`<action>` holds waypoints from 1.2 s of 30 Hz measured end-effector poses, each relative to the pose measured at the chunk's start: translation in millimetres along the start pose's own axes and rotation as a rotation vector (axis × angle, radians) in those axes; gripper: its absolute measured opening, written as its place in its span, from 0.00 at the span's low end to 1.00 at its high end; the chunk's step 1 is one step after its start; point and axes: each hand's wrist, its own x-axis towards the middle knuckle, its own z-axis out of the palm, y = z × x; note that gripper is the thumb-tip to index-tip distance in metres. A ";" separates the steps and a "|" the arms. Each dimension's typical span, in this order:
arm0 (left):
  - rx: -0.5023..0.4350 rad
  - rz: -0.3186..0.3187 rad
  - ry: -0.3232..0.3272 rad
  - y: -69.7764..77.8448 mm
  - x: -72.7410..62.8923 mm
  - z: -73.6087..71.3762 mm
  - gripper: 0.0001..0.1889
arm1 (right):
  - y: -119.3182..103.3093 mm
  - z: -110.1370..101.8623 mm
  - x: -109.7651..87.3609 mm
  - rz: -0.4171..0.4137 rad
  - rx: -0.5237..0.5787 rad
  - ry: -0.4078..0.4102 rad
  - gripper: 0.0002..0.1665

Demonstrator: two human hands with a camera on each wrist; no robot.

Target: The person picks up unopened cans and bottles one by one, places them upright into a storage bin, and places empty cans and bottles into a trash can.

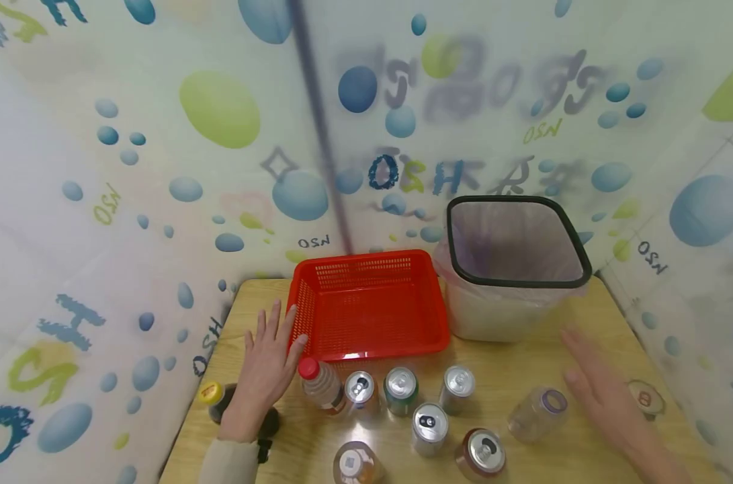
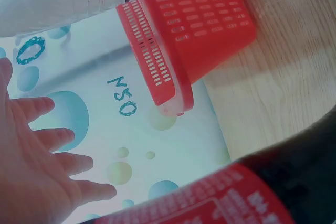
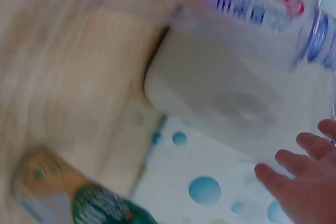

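My left hand (image 1: 263,366) is spread, fingers straight, above the table beside the red basket (image 1: 369,316); whether it touches the rim I cannot tell. Under its wrist stands a dark bottle with a yellow cap (image 1: 211,392), whose red label (image 2: 210,198) fills the lower left wrist view. A clear bottle with a red cap (image 1: 325,390) is just right of that hand. Blurred, my right hand (image 1: 608,396) hangs with extended fingers and holds nothing. It is between a clear plastic bottle with a purple neck (image 1: 535,415) and a partly hidden can (image 1: 646,398), orange and green in the right wrist view.
A pale bin (image 1: 493,312) with a dark rim and plastic liner stands behind, right of the basket. Several cans, among them a silver one (image 1: 430,429) and a dark red one (image 1: 482,454), occupy the table's middle. An amber bottle (image 1: 357,464) is nearest. Patterned curtain (image 1: 221,111) surrounds the table.
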 end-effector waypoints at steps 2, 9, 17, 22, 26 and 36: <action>-0.013 -0.009 -0.007 -0.7 -0.4 0.7 0.38 | -3.2 5.3 -3.3 -0.001 0.081 0.008 0.33; -0.029 -0.020 -0.005 -0.1 -2.5 1.3 0.38 | 7.9 27.8 -19.3 -0.087 0.431 -0.056 0.37; -0.042 0.005 0.017 1.5 -2.1 2.3 0.37 | 20.6 53.5 -36.4 -0.038 0.458 -0.026 0.62; -0.077 0.048 0.089 0.3 -3.4 4.9 0.33 | 23.8 67.1 -39.5 0.007 0.400 0.038 0.67; -0.088 0.084 0.163 0.0 -3.4 6.5 0.29 | 19.4 70.9 -39.6 0.117 0.306 0.082 0.49; -0.106 0.105 0.207 0.6 -3.2 7.9 0.28 | 13.8 73.0 -36.6 0.201 0.197 0.178 0.27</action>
